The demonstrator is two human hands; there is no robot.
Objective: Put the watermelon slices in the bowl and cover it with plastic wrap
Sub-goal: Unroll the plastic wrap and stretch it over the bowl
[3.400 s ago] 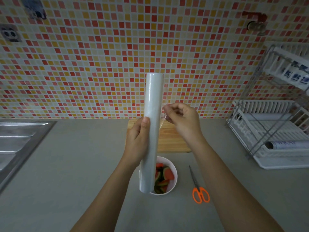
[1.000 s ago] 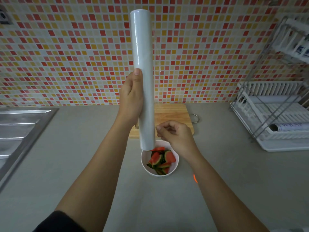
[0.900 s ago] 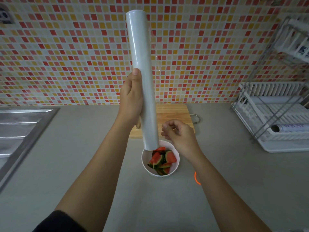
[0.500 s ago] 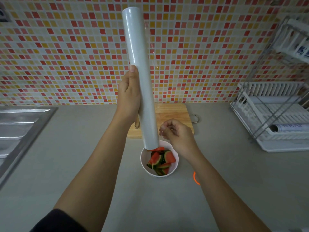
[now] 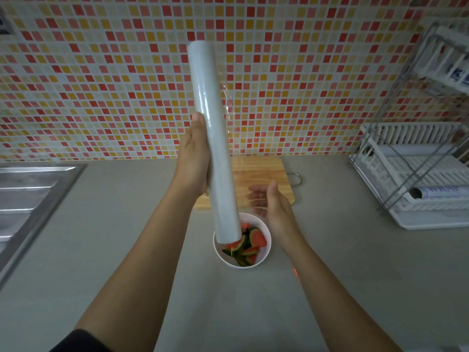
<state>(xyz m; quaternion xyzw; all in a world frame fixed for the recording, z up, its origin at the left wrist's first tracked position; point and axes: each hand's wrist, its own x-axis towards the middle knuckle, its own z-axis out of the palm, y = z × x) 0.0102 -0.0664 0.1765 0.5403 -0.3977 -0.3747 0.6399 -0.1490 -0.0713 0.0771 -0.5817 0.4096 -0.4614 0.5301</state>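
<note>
My left hand grips a long white roll of plastic wrap, held nearly upright with its top leaning left. Its lower end hangs over the white bowl on the grey counter. Several watermelon slices, red with green rind, lie in the bowl, partly hidden by the roll. A loose, clear edge of film stands off the roll's right side. My right hand is beside the roll's lower part, just above the bowl's far rim. Its fingers are spread and blurred, and nothing is pinched between them.
A wooden cutting board with a metal loop lies behind the bowl by the tiled wall. A steel sink drainer is at the left. A white dish rack holding another roll stands at the right. An orange scissor handle peeks out under my right forearm.
My right hand has gone from a pinch beside the roll to spread fingers. The roll sits lower in view, still over the bowl, with more loose film showing along its right side.
</note>
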